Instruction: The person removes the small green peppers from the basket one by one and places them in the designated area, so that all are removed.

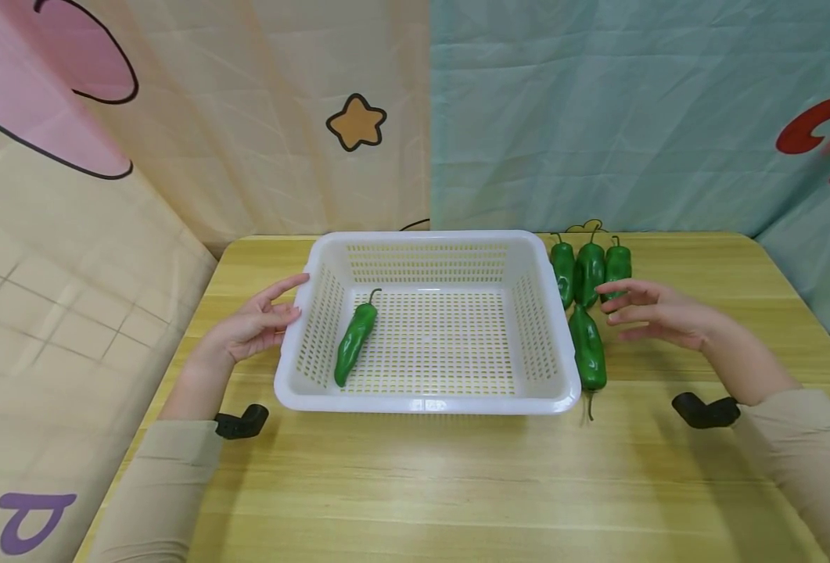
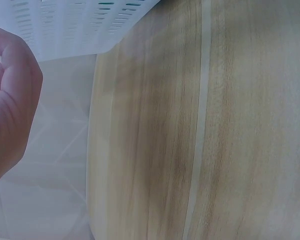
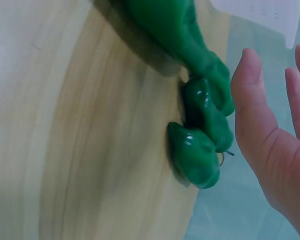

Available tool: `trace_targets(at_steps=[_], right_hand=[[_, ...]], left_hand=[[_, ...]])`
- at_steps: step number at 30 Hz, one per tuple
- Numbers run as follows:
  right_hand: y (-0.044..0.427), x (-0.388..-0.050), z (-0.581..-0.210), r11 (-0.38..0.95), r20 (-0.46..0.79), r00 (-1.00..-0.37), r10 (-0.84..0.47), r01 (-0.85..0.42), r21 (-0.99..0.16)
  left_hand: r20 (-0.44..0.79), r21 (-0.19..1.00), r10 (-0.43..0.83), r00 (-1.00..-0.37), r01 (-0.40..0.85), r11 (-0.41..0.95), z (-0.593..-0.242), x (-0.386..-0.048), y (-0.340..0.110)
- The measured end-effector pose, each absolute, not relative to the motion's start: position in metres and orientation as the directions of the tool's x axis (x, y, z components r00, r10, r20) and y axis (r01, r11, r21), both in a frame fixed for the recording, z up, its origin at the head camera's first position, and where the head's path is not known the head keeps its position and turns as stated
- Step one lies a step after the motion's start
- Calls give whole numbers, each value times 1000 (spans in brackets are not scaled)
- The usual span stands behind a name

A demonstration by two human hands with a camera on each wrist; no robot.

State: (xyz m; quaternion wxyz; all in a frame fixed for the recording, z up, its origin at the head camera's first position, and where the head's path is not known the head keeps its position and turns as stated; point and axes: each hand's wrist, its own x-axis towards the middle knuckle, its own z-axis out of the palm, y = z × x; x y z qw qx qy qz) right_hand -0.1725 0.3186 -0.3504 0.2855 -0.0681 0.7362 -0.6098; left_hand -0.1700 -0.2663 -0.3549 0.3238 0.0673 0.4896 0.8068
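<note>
A white plastic basket with slotted walls stands on the table, one long green pepper lying in its left part. My left hand is at the basket's left side, index finger and thumb touching the outer rim, not curled over it. In the left wrist view that hand appears beside the slotted wall. My right hand hovers with parted, slightly bent fingers, holding nothing. Close to it, right of the basket, lie three green peppers in a row and another green pepper in front, its stem toward me.
The wooden table has rounded far corners. Printed curtains hang right behind it, and a light cloth hangs on the left. Each wrist carries a black camera mount.
</note>
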Motion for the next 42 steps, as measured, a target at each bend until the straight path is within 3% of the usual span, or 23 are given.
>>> trace_targets(at_steps=[15,42], right_hand=[[294,-180,-318,121,-264,-797,-543,237,-964],[214,-189,-282,225,-351,-738,-576,270,-936]], left_hand=[[-230,840,569,-790,-456,-294,-351,-171,-264],[-226,832,558,-799,-456,-316,-354,-168,-264]])
